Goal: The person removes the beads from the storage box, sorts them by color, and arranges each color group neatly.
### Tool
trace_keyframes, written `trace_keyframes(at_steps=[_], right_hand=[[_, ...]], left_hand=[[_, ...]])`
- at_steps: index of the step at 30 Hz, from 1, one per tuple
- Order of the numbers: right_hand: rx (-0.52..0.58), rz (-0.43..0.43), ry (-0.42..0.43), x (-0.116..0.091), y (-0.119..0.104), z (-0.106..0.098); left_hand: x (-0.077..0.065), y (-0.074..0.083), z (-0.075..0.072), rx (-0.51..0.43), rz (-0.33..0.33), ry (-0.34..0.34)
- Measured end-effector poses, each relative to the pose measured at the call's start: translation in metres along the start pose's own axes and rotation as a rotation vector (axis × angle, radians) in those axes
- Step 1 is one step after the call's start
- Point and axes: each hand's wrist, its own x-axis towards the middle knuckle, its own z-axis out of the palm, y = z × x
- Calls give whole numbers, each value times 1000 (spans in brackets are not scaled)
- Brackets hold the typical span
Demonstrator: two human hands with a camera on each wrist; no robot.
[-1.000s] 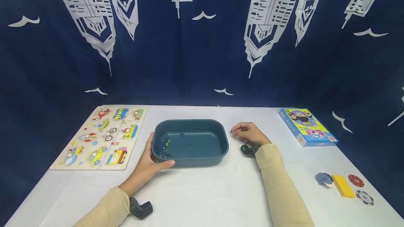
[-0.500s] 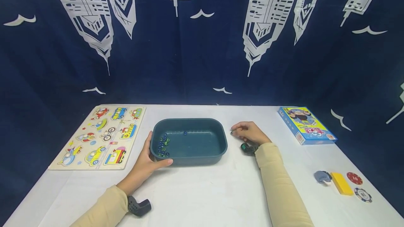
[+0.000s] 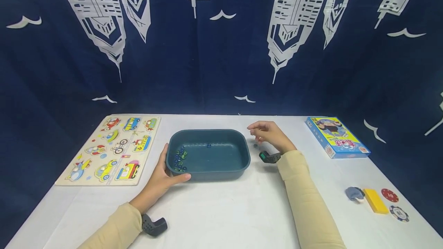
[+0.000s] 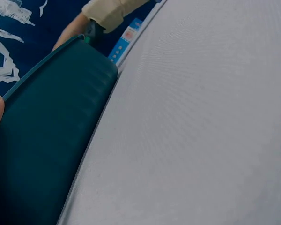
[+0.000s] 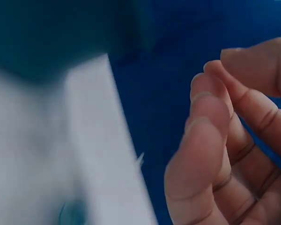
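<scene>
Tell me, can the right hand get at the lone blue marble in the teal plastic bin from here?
Likely yes: the right hand hangs beside the teal plastic bin, whose open top leaves the lone blue marble uncovered; only the right rim needs clearing.

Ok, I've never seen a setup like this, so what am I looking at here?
There's no machine: these are a person's bare hands, with a camera on each wrist. The wide view comes from a head camera; the close ones come from the wrists. The left hand grips a teal tray with marbles inside. The right hand hovers beside it; I can't tell whether it holds anything. A picture board, a box and a yellow block lie on the white table.
</scene>
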Motion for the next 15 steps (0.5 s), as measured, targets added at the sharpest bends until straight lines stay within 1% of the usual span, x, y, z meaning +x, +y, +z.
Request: trace_keyframes(at_steps=[4,7,11,15], right_hand=[[-2,-108,-57,1,-26,12],[-29,-150,-130,5,-43,24],[-107,-161,-242,15,-58,40],[-145,-119,-355,29,-63,54]], left_hand=[[0,0,0,0,-6,-5],[0,0,1,1,-5,-9],[0,-2,1,0,-5,1],[0,-3,0,4,-5,8]])
